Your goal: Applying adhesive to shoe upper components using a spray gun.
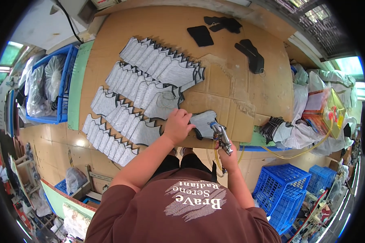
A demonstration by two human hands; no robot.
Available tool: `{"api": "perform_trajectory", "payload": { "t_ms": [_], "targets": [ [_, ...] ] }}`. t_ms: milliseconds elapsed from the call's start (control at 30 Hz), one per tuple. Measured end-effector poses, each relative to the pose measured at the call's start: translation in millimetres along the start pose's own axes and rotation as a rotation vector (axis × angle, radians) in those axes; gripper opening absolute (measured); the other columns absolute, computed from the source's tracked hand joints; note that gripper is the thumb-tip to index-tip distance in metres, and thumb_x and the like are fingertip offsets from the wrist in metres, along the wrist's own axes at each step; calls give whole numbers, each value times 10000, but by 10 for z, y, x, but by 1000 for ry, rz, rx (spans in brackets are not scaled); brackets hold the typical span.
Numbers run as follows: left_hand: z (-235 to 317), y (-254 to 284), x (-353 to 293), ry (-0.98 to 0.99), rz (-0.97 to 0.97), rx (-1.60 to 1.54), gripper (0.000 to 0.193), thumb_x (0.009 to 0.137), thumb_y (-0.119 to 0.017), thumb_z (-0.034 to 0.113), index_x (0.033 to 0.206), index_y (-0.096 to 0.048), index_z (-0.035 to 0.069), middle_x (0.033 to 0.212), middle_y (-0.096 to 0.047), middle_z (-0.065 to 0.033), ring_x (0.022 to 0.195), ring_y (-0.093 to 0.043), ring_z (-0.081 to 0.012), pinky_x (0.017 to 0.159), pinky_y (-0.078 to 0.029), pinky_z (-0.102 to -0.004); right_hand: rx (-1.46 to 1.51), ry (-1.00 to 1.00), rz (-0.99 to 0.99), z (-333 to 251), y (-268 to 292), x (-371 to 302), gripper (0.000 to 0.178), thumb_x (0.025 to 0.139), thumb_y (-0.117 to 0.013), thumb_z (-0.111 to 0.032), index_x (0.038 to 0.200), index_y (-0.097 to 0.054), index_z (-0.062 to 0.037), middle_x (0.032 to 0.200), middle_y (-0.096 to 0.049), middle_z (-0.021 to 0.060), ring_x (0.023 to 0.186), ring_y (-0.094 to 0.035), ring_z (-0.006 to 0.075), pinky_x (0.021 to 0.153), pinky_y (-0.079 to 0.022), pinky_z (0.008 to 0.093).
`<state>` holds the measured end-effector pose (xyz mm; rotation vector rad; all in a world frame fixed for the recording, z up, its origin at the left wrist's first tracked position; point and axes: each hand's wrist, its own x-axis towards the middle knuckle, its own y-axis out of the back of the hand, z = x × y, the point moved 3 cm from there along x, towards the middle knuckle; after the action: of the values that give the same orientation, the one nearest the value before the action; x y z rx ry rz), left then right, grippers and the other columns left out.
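My right hand (228,157) is wrapped round a silver spray gun (221,138) with a yellow hose, near the table's front edge. Its head overlaps a single light-grey fabric piece (202,120) with dark edging. At that piece's left edge, my left hand (177,127) has its fingers bent together, thumb toward the piece; the grip itself is partly hidden. Beside the left hand, overlapping grey fabric pieces (147,77) lie in several slanting rows, fanned out like shingles. A loose tangle of thread (166,99) rests on the nearest end of one row.
Brown cardboard (267,95) covers the table. Black cut pieces (250,56) lie at its far right. A blue crate (65,87) with plastic bags stands left; more blue crates (282,190) are stacked at lower right. The yellow hose (308,146) runs to a clear-sided box (324,109).
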<state>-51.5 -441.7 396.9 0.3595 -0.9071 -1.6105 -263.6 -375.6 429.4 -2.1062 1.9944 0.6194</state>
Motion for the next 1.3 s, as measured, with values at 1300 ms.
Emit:
{"api": "perform_trajectory", "payload": {
  "t_ms": [1300],
  "targets": [
    [-2297,1961,-2463,1164,1095,471,350,791,-570,183,1043,-557,-60,973,-608,-205,911,-589,-307,804,-445,-402,22,-33,-148,-126,-234,41,413,633,-406,54,1008,-557,-26,1002,-562,69,734,-512,97,559,-413,206]
  ]
}}
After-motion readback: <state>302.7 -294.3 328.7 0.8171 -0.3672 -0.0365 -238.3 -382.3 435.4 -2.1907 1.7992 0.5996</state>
